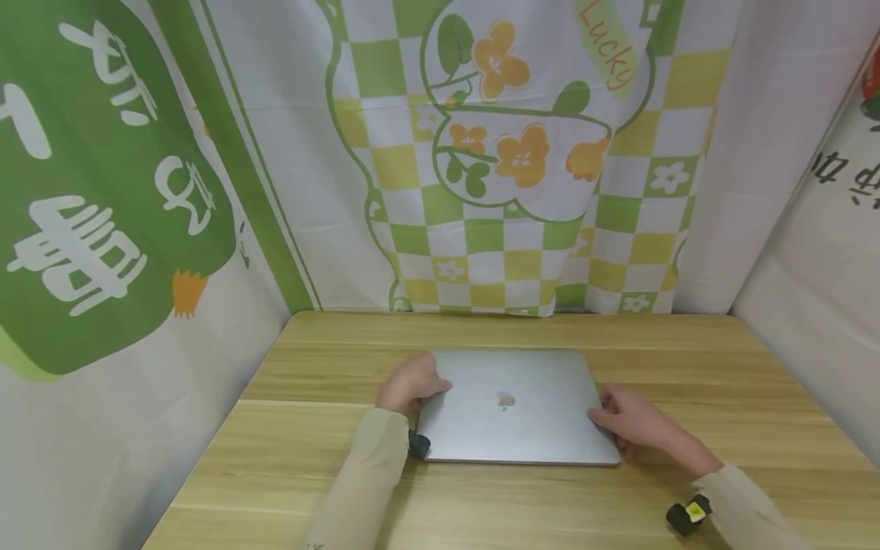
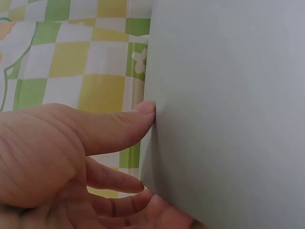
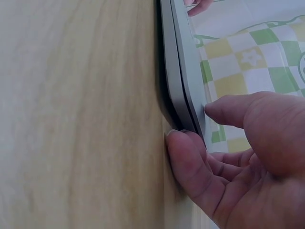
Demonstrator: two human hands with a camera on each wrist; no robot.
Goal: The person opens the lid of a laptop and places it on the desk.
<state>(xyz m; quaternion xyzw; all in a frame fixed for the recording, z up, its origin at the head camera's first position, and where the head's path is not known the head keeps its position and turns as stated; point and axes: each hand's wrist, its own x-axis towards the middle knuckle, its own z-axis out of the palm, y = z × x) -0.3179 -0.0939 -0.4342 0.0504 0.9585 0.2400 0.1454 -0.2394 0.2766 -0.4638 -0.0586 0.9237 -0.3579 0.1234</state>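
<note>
A closed silver laptop (image 1: 550,428) with a little apple mark (image 1: 506,400) is near the far edge of the worktop (image 1: 275,458), between the two far corners. The left hand (image 1: 413,382) holds the laptop's left side in its grip. The right hand (image 1: 635,418) pinches the right side.

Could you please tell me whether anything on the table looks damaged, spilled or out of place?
Nothing stands out: the laptop is closed, with no visible damage on its lid, and no spill shows on the table. The left hand and right hand grip its opposite sides.
</note>
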